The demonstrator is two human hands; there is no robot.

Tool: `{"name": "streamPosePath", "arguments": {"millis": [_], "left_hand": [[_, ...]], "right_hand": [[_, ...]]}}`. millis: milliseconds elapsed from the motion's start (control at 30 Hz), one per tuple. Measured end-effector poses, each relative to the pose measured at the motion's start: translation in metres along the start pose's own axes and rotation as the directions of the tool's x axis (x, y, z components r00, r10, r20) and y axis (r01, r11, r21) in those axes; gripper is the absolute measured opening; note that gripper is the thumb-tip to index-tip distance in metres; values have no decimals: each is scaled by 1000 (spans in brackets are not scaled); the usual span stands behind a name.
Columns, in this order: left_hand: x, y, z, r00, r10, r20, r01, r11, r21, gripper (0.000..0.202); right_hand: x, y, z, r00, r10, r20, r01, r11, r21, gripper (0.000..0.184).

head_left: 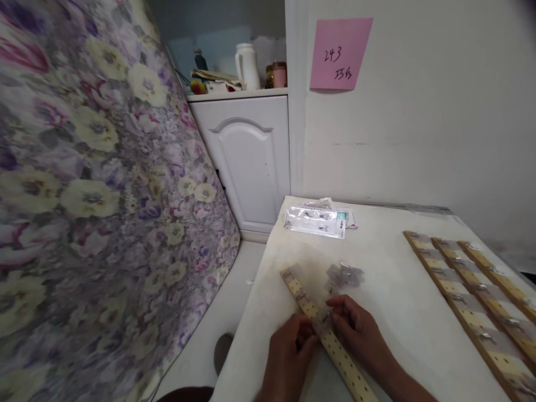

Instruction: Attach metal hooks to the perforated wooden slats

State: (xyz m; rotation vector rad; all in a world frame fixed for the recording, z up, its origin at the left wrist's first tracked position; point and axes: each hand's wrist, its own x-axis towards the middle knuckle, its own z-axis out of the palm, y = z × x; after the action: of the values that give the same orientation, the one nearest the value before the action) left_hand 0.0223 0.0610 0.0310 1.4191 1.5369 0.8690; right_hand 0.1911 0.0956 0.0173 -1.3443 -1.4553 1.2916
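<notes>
A narrow wooden strip with rows of dark holes (341, 356) lies slantwise on the white table. Small clear plates with thin metal parts, which look like transparent hooks, sit along its upper half. My left hand (288, 353) is closed, with thumb and fingertips pressed at the strip's left edge. From the right, my right hand (360, 330) pinches at a small clear hook (323, 322) on the strip; its fingertips partly cover the piece. Just beyond that hand is a loose pile of clear hooks (345, 274).
Three wooden strips (464, 310) carrying similar clear hooks lie along the table's right side. Clear blister packaging (316, 221) rests near the far edge. A floral curtain (96, 195) hangs at left, and a white cabinet (251, 162) stands behind. The wall bears a pink note (341, 53).
</notes>
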Motion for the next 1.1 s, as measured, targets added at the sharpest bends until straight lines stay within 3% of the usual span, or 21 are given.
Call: {"name": "streamPosePath", "arguments": {"millis": [533,800,1100], "left_hand": [[0,-3,3,999,28,-17,-29,1000,-12,16],[0,-3,3,999,36,-4,-36,998,-54,17],[1,-3,2,999,36,-21,-35,999,12,17]], "right_hand": [[-1,-12,0,1000,9,4,-9,995,-95,20],[0,-4,1,1000,-11,-20,9,990,-140,19],[2,-1,1,999,-29,-25,26,991,-135,23]]}}
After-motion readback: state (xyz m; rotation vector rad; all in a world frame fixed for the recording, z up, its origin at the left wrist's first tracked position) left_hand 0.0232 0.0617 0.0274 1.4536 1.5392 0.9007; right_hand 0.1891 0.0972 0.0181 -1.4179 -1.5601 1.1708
